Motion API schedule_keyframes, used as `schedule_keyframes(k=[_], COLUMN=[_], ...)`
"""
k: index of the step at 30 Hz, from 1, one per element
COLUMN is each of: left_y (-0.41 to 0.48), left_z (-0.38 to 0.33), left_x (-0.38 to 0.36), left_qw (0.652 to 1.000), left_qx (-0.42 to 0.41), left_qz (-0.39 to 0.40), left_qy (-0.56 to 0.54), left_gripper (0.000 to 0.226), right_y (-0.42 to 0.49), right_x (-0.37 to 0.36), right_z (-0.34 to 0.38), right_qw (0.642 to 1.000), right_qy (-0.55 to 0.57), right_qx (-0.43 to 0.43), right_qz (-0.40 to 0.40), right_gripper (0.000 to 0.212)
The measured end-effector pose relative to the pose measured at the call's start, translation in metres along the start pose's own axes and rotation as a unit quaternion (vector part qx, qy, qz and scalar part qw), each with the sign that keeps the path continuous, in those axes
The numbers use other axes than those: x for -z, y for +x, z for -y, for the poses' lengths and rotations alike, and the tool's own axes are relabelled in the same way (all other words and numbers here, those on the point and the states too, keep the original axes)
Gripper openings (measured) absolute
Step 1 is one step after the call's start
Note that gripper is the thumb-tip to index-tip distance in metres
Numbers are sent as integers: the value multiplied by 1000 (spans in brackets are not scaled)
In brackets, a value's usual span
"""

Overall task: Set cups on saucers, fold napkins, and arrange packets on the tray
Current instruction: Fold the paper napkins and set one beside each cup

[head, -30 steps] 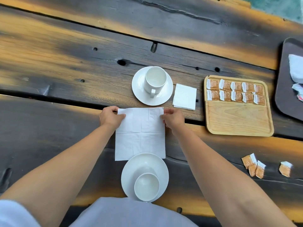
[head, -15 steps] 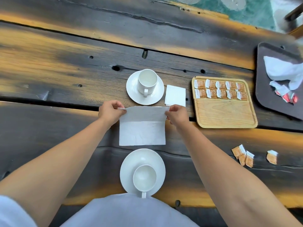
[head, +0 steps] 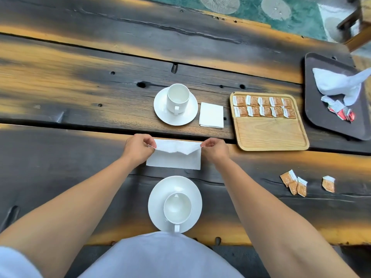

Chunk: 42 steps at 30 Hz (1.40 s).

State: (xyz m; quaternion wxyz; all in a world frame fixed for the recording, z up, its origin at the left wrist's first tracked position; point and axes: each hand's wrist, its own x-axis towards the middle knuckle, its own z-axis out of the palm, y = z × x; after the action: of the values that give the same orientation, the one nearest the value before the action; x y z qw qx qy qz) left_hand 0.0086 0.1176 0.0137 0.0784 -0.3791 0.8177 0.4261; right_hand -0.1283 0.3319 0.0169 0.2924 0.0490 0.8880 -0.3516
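Note:
A white napkin (head: 174, 160) lies before me, its far half lifted and folding toward me. My left hand (head: 137, 148) pinches its left far corner, and my right hand (head: 215, 150) pinches the right one. A white cup (head: 176, 208) stands on a saucer (head: 158, 194) close to my body. Farther off, a second cup (head: 178, 98) sits on its saucer (head: 161, 112), beside a folded napkin (head: 211, 115). The wooden tray (head: 269, 135) holds two rows of orange packets (head: 264, 106). Several loose orange packets (head: 295, 183) lie on the table at the right.
A dark tray (head: 321, 121) at the far right carries a crumpled white cloth (head: 339, 85) and red-and-white wrappers (head: 341, 112). The dark and orange plank table (head: 80, 87) stretches left. A wooden chair leg (head: 355, 23) stands beyond the far edge.
Both hands lifted the napkin's far edge and drew it toward me, so the flat napkin is now half folded over. The view has tilted up, showing more of the dark tray.

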Motion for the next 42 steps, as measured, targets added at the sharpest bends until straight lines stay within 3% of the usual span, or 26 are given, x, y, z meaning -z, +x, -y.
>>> schedule_keyframes(k=[19, 34, 41, 42], left_y=[4, 8, 8, 9], left_z=[26, 32, 28, 29], left_x=[-17, -18, -24, -25], left_qw=[984, 973, 976, 978], left_qx=[-39, -20, -57, -65], left_qz=[91, 140, 75, 54], left_qy=[151, 184, 194, 192], left_gripper=[24, 41, 24, 25], right_y=[5, 15, 17, 18], right_x=[-14, -22, -28, -29], right_z=[-26, -22, -11, -10], right_qw=[992, 987, 982, 982], right_qy=[-58, -119, -186, -187], right_qx=[-76, -69, -7, 9], right_qz=[76, 80, 25, 17], right_gripper=[28, 12, 6, 15])
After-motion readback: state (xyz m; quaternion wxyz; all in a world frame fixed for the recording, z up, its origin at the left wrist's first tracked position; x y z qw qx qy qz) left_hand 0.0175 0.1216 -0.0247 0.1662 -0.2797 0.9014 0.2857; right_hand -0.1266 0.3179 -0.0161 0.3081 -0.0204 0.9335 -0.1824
